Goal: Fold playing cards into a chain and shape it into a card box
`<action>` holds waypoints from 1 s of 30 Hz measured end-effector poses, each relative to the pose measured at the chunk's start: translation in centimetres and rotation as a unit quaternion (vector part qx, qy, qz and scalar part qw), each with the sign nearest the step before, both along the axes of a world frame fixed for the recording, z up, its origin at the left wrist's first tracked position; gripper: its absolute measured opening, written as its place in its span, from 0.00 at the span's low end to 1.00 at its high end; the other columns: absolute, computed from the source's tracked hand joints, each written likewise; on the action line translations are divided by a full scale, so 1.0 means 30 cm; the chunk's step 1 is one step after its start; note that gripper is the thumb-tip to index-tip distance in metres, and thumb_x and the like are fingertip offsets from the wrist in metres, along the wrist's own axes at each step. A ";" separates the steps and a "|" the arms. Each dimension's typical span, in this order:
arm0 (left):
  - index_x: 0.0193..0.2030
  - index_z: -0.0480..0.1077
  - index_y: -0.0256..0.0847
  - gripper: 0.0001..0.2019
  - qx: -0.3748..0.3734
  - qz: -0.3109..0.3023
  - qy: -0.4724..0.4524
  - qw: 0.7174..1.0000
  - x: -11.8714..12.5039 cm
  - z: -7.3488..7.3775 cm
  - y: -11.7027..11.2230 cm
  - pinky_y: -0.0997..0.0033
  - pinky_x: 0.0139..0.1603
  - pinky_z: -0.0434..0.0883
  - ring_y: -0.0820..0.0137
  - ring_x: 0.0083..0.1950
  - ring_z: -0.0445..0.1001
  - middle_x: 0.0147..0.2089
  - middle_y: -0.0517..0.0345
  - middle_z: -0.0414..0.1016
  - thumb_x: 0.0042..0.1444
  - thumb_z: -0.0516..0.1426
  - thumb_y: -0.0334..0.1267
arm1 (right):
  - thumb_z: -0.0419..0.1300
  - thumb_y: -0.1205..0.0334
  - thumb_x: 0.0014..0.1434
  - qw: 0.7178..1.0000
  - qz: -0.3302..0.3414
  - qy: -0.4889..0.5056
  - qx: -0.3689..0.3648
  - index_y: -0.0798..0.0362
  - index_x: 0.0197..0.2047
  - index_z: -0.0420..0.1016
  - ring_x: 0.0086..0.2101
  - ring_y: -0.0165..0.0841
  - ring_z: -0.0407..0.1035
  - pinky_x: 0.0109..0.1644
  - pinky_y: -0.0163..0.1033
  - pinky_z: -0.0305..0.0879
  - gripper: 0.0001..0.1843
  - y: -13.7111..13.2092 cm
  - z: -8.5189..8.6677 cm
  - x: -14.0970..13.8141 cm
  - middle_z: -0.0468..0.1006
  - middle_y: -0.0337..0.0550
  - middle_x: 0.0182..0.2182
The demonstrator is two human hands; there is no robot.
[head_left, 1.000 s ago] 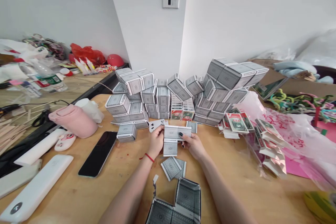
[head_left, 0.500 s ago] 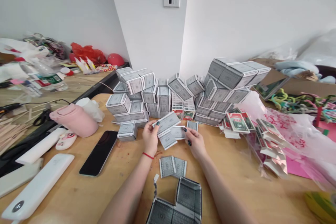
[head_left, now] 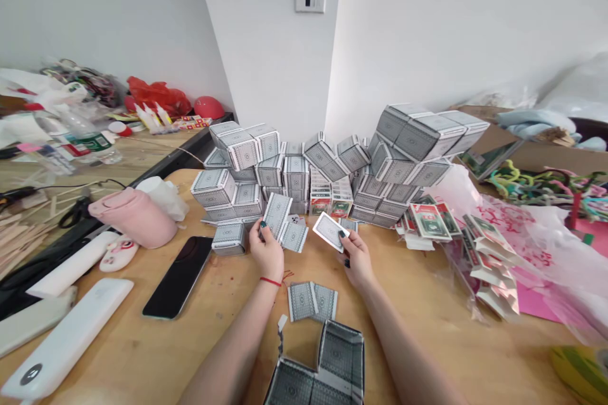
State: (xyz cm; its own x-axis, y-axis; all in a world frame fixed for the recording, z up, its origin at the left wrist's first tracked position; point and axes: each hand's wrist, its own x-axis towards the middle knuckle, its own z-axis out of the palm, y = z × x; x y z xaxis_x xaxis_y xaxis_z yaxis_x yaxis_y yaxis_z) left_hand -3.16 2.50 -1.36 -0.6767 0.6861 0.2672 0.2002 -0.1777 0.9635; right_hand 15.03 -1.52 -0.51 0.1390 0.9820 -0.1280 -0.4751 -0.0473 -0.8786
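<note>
My left hand (head_left: 267,256) is closed on a few grey-backed playing cards (head_left: 277,211), thumb on top. They stick out at different angles, and one with folded-looking ends points to the right. Between the fingers and thumb of my right hand (head_left: 357,259) is a single playing card (head_left: 327,230), its patterned back up and tilted. The two hands are apart. Below them, two overlapping folded cards (head_left: 302,301) lie on the wooden table (head_left: 228,342). Nearest to me stands a block of joined card boxes (head_left: 342,349). Part of another card (head_left: 350,225) shows behind my right hand.
Stacked card cubes (head_left: 249,199) stand at back left, with a taller stack (head_left: 413,133) at back right. A phone (head_left: 178,277), white power bank (head_left: 71,335) and pink bottle (head_left: 135,218) lie left. Card packs (head_left: 433,221) and plastic bags (head_left: 517,221) lie right.
The right hand has drawn one card away to the right and turned it. The left hand has shifted slightly left, its cards now pointing more upright.
</note>
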 end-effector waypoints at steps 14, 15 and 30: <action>0.46 0.65 0.38 0.13 -0.006 0.026 0.000 1.000 -0.005 0.010 -0.001 0.69 0.47 0.64 0.69 0.45 0.68 0.45 0.49 0.70 0.56 0.48 0.38 | 0.55 0.44 0.51 0.978 0.030 -0.202 0.050 0.52 0.30 0.62 0.15 0.23 0.50 0.15 0.29 0.46 0.18 -0.027 0.036 -0.035 0.57 0.29 0.15; 0.46 0.65 0.37 0.13 -0.008 0.027 0.001 1.000 -0.005 0.010 -0.001 0.68 0.48 0.64 0.69 0.45 0.68 0.45 0.49 0.70 0.56 0.48 0.38 | 0.55 0.44 0.51 0.976 0.037 -0.207 0.052 0.52 0.31 0.62 0.14 0.23 0.50 0.15 0.29 0.47 0.18 -0.027 0.033 -0.034 0.57 0.29 0.15; 0.44 0.66 0.38 0.12 0.007 0.046 0.008 0.999 -0.013 -0.010 0.009 0.67 0.48 0.63 0.68 0.45 0.67 0.44 0.50 0.69 0.55 0.49 0.37 | 0.56 0.44 0.50 0.962 0.054 -0.253 0.084 0.53 0.31 0.66 0.16 0.25 0.53 0.18 0.31 0.50 0.18 -0.027 0.003 -0.021 0.58 0.31 0.15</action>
State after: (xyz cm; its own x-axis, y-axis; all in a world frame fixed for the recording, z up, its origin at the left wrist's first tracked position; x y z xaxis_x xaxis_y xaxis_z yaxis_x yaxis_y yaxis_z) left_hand -3.57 2.78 -1.67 -0.7316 0.6180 0.2879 0.2317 -0.1718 0.9575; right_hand 14.41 -2.34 -0.44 0.0382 0.9951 0.0913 0.0155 0.0908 -0.9958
